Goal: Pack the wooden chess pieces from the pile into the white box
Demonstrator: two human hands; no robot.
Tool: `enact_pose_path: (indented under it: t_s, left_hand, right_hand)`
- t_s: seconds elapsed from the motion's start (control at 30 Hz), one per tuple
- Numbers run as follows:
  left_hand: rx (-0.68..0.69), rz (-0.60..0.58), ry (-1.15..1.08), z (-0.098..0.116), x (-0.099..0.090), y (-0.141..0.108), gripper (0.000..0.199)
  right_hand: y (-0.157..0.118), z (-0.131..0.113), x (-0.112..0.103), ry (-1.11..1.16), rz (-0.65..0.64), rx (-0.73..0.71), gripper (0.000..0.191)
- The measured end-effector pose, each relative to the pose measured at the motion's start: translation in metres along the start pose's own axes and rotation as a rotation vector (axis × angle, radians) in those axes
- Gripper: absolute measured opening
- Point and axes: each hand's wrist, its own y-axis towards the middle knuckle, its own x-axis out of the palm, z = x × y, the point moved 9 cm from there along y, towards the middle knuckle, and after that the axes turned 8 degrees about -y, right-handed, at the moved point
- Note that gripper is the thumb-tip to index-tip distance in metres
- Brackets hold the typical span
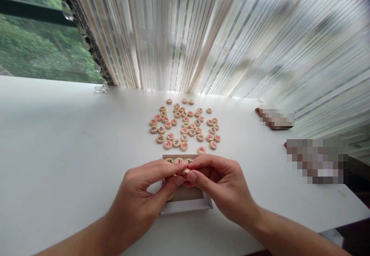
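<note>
I'm seeing left hand (144,188) and right hand (227,182) pinching one disc (185,171) between them, over the box (186,206), frame's lower centre.

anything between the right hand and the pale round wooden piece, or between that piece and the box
Nothing visible separates the right hand from the pale round wooden piece; its fingertips meet it. Below, towards the shallow white-walled cardboard box, red marking shows; whether another piece lies between is hidden.
</note>
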Motion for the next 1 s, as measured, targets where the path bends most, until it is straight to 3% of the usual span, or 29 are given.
enact_pose_path:
  t_s: [0.33, 0.63, 0.83, 1.0]
  left_hand:
    - [-0.129, 0.000, -0.046, -0.009, 0.001, -0.002, 0.032]
    - [-0.143, 0.001, -0.005, -0.007, -0.003, -0.002, 0.028]
    - [-0.145, -0.014, -0.038, -0.006, 0.000, 0.000, 0.028]
    - [-0.250, 0.023, -0.168, -0.016, 0.001, -0.002, 0.023]
  right_hand:
    - [-0.001, 0.010, 0.001, 0.085, -0.017, 0.133, 0.028]
    - [0.000, 0.016, 0.006, 0.177, -0.074, 0.256, 0.034]
    - [0.000, 0.014, 0.004, 0.166, -0.050, 0.224, 0.030]
    - [0.001, 0.010, 0.002, 0.141, -0.026, 0.168, 0.026]
